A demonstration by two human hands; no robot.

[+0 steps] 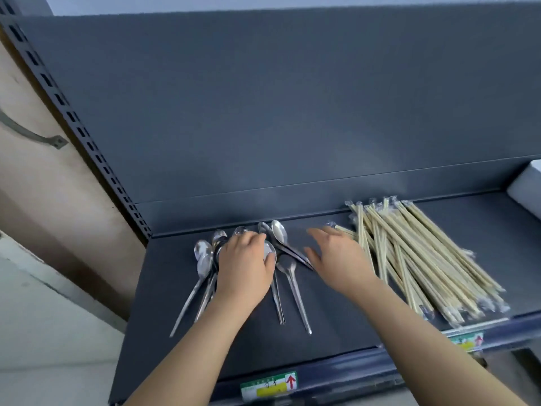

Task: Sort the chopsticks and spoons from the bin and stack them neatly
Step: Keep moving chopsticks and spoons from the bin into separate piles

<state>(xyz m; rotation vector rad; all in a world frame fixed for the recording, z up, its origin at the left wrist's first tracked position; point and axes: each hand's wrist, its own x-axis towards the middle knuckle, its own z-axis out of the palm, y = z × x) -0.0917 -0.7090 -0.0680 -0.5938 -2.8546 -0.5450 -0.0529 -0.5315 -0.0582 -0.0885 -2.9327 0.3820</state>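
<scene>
Several metal spoons (pixel 294 284) lie loosely on the dark grey shelf (pixel 336 323), left of centre, bowls toward the back wall. My left hand (pixel 244 263) rests palm-down on the middle of the spoon group, fingers curled over some bowls; whether it grips one I cannot tell. My right hand (pixel 339 256) hovers flat with fingers apart between the spoons and a wide pile of wrapped wooden chopsticks (pixel 421 259) on the right. Its little-finger side touches the pile's left edge. Some spoons are hidden beneath my left hand.
A white bin (pixel 527 186) stands at the shelf's far right, mostly out of frame. The shelf's grey back panel rises behind. A slotted upright (pixel 76 124) runs along the left. Price labels (pixel 269 389) sit on the front rail.
</scene>
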